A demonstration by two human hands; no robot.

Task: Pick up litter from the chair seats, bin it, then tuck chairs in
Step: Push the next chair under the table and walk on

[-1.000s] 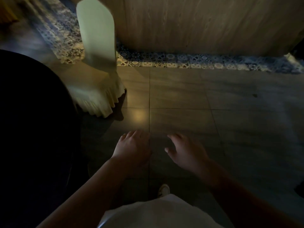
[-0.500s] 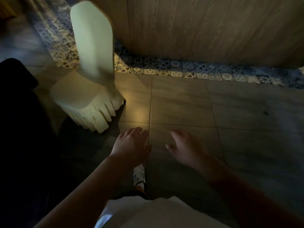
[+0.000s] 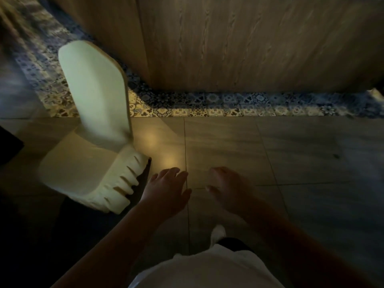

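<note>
The chair [image 3: 91, 146] is smeared by motion blur, and its legs are hidden under its pale cover. Left of the chair, a dark mass [image 3: 12, 204] is too dim to identify and runs off the frame's edge. Below the chair, both forearms are cut by the bottom edge.

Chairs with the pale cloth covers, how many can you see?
1. The cream fabric-covered chair with a pleated skirt stands on the grey tiled floor at left, ahead of the left hand. The dark, blurred left edge may hide others.
</note>
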